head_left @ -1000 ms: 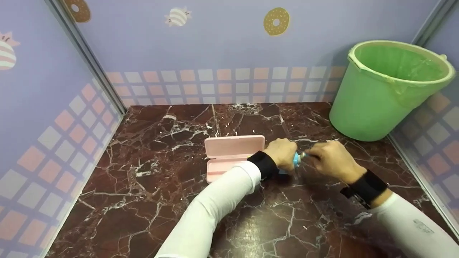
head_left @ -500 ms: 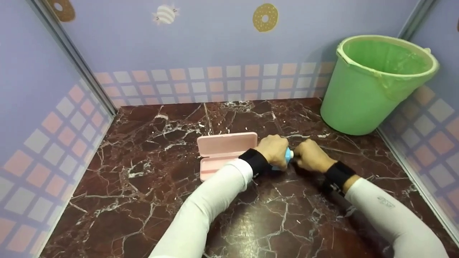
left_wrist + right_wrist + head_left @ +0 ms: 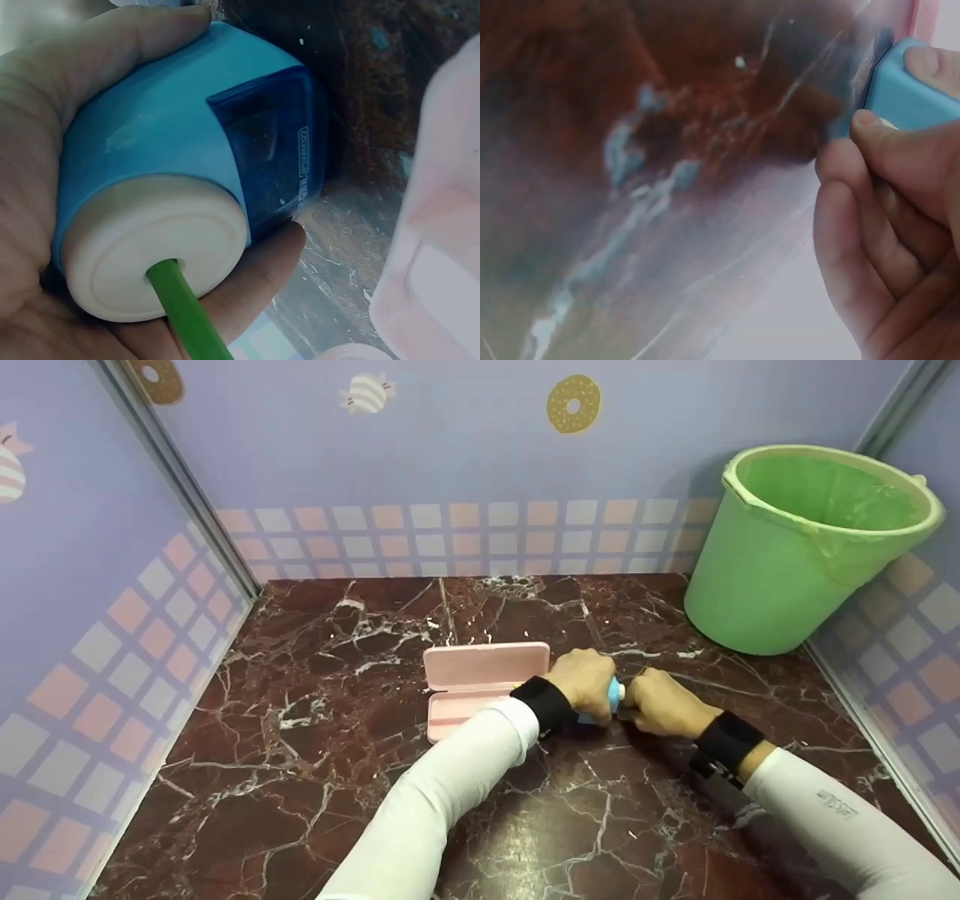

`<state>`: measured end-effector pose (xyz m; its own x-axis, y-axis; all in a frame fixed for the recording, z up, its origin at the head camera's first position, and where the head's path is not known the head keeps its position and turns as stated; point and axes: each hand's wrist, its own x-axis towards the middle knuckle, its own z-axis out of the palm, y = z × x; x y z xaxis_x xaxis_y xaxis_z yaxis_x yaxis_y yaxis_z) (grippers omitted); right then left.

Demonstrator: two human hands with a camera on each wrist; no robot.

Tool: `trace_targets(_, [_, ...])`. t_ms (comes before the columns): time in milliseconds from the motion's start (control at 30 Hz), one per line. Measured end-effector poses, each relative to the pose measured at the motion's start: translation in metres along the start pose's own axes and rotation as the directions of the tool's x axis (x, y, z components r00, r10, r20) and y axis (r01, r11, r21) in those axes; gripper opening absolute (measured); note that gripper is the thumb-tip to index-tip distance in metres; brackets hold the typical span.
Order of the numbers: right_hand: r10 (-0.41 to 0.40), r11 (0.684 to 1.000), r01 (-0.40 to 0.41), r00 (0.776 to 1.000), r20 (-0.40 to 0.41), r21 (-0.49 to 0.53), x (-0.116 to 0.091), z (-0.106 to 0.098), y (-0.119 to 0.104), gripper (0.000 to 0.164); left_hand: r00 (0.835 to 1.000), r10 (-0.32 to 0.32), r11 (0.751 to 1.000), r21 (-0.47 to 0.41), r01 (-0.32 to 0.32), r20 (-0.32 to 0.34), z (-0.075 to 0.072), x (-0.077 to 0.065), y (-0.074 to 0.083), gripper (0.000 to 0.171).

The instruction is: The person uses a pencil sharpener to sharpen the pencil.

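Note:
My left hand (image 3: 585,682) wraps round a blue pencil sharpener (image 3: 142,142) with a dark blue see-through shavings window. A green pencil (image 3: 187,311) sticks out of the hole in its cream round face, as seen in the left wrist view. My right hand (image 3: 667,703) is at the sharpener's other end, beside a small cream stub (image 3: 621,691). Its thumb and finger pinch there in the right wrist view, seemingly on the crank, which the fingers mostly hide. Beside my left wrist lies an open pink pencil case (image 3: 487,666), its lid tilted up.
A green bucket (image 3: 772,577) with a liner stands at the back right. Small white scraps (image 3: 471,624) lie scattered behind the pencil case on the dark marbled tabletop (image 3: 300,810). Patterned panels (image 3: 465,457) wall the table in at the back and sides.
My right hand has come in from farther right to right beside the sharpener, then dropped slightly. My left hand keeps its grip in nearly the same place. The head view swayed briefly.

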<state>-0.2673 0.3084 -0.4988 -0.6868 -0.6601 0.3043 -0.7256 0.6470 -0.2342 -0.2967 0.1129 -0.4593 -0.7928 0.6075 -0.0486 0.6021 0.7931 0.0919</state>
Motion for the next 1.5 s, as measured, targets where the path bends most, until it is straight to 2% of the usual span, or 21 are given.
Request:
trace_targets(100, [-0.021,1.000,0.021,1.000,0.000,-0.020,-0.001,-0.003,-0.002,0.036,1.000,-0.002,1.000,-0.003,0.002,-0.012,-0.002,0.001,0.002,0.050])
trace_targets(333, [-0.045,0.998,0.048,0.997,0.069,-0.048,-0.005,-0.008,-0.007,0.030,1.000,-0.004,1.000,-0.006,0.004,-0.022,-0.005,0.001,0.004,0.044])
trace_targets(500, [-0.062,0.996,0.067,0.995,0.075,-0.066,-0.009,-0.011,-0.014,0.027,0.999,-0.012,1.000,-0.002,0.012,-0.032,-0.005,0.000,0.006,0.044])
trace_targets(833, [-0.024,0.996,0.033,0.994,0.110,-0.087,-0.015,-0.023,-0.028,0.036,0.998,-0.012,1.000,-0.004,0.011,-0.058,-0.002,-0.003,0.008,0.035])
trace_targets(967, [-0.094,0.994,0.097,0.993,0.065,-0.041,-0.010,-0.036,-0.041,0.030,0.999,-0.014,1.000,-0.010,0.013,-0.049,-0.004,-0.004,0.007,0.036])
trace_targets(1067, [-0.158,0.986,0.158,0.987,0.011,-0.051,0.001,-0.050,-0.058,0.027,0.999,-0.011,1.000,-0.015,0.010,-0.047,-0.008,-0.002,0.005,0.041])
trace_targets(1167, [-0.110,0.987,0.109,0.994,-0.004,-0.119,0.011,-0.061,-0.068,0.031,0.998,-0.026,1.000,-0.014,0.025,-0.065,-0.009,0.001,0.004,0.045])
trace_targets(1267, [0.062,0.980,-0.056,0.998,0.024,-0.192,0.011,-0.062,-0.063,0.037,0.997,-0.032,1.000,-0.003,0.031,-0.073,-0.008,0.002,0.004,0.044])
trace_targets(1367, [0.188,0.964,-0.164,0.977,0.101,-0.209,0.002,-0.052,-0.049,0.033,0.998,-0.026,1.000,0.000,0.026,-0.057,-0.003,0.000,0.004,0.043])
trace_targets(1433, [0.187,0.971,-0.160,0.971,0.148,-0.180,-0.003,-0.044,-0.042,0.028,0.999,-0.022,1.000,0.004,0.022,-0.049,-0.001,-0.002,0.004,0.041])
trace_targets(1500, [0.152,0.982,-0.129,0.973,0.174,-0.136,-0.006,-0.036,-0.038,0.025,0.998,-0.025,1.000,0.010,0.025,-0.050,0.000,-0.003,0.004,0.040])
